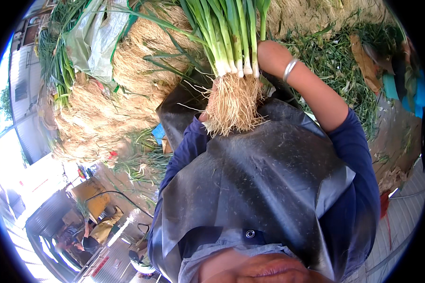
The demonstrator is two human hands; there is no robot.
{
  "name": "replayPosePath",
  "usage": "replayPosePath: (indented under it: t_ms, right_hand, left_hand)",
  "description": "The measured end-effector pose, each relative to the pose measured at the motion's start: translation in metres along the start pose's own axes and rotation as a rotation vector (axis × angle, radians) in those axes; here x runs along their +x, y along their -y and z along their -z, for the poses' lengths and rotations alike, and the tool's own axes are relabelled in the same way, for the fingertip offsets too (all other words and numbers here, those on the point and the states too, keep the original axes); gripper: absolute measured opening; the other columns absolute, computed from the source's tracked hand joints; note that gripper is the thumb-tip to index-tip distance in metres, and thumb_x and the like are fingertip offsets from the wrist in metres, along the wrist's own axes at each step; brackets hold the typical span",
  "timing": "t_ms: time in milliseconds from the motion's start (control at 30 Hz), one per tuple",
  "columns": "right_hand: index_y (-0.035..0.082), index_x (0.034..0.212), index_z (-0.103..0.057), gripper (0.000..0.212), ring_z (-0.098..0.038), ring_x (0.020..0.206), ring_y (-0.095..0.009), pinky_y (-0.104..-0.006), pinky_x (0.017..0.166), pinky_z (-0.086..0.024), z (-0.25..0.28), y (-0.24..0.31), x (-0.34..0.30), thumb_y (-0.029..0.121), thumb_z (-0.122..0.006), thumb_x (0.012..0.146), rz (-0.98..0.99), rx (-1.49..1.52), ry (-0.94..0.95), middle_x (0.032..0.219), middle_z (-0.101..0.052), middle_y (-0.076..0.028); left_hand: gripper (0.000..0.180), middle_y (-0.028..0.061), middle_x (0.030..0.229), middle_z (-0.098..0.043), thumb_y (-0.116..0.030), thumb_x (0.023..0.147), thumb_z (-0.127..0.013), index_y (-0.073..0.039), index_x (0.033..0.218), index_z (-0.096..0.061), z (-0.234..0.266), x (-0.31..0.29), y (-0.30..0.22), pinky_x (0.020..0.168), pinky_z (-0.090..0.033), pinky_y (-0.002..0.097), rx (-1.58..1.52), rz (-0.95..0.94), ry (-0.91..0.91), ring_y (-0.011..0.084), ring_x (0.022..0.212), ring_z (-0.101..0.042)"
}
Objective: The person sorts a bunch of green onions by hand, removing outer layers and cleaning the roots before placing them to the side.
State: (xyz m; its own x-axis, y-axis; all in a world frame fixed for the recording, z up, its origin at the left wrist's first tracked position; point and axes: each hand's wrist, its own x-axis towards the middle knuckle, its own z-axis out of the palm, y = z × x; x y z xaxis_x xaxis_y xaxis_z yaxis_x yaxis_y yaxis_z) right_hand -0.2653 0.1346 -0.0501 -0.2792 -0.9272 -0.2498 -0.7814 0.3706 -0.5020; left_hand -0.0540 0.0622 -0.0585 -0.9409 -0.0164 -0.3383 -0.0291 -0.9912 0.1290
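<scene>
**Rooted bunch of spring onions (231, 49) held upright above a black apron (259, 165)**

The bunch is held at the upper middle of the view, in front of the chest. Its green stalks are pointed away from the body and cut off by the upper edge; its white bases are lined up almost evenly, and the tangled, straw-coloured roots (234, 106) are turned toward the apron.

The right hand (272, 56) is placed against the right side of the stalks, just above the white bases. Its fingers are hidden behind the bunch, so whether they are closed cannot be told. A silver-coloured bangle (290, 70) is worn on that wrist. The left hand (211, 100) is mostly covered by the roots; only a little skin is shown at their left edge, and its grip cannot be told either. Both arms are covered by dark blue sleeves (356, 151), the right one ending near the elbow.

On the left, more rooted spring onions (92, 120) are heaped, partly covered by a pale plastic sheet (96, 42) with a green edge. To the right of the bunch, the ground is strewn with green leaf scraps (325, 59), among which a brown strip (365, 63) is seen. At lower left, a dark cable (122, 195) is stretched near a yellow object (89, 194).
</scene>
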Motion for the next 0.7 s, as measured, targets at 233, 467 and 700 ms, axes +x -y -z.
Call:
replayPosePath:
  t_ms: [233, 467, 700]
  right_hand:
    - [0.005, 0.080, -0.060, 0.018, -0.056, 0.054, -0.013, -0.0268, 0.049, -0.043, 0.002, -0.005, -0.063, 0.020, -0.055, 0.089, -0.109, 0.978, 0.164, 0.062, -0.056, -0.003]
    - [0.005, 0.096, -0.060, 0.021, -0.061, 0.068, -0.015, -0.0311, 0.054, -0.049, -0.092, -0.203, -0.163, 0.024, -0.052, 0.091, -0.460, 0.387, 0.358, 0.083, -0.063, -0.008]
    - [0.007, 0.139, -0.036, 0.058, -0.056, 0.075, -0.008, -0.0227, 0.056, -0.048, -0.042, -0.069, -0.013, 0.023, -0.061, 0.089, -0.134, 1.190, -0.205, 0.121, -0.058, -0.009]
  left_hand:
    - [0.064, 0.0109, 0.112, -0.054, -0.042, 0.093, -0.048, -0.002, 0.139, -0.031, 0.005, -0.006, -0.005, 0.070, -0.049, 0.0344, 0.010, -0.027, 0.009, 0.0203, 0.083, -0.056]
    - [0.065, 0.0111, 0.110, -0.055, -0.043, 0.093, -0.047, -0.001, 0.140, -0.030, -0.003, -0.001, -0.023, 0.068, -0.049, 0.0342, -0.038, 0.053, 0.227, 0.0186, 0.081, -0.055]
    - [0.079, 0.0057, 0.106, -0.053, -0.046, 0.086, -0.056, -0.001, 0.143, -0.024, -0.035, -0.003, -0.039, 0.059, -0.036, 0.0298, 0.052, 0.079, 0.353, 0.0134, 0.066, -0.040]
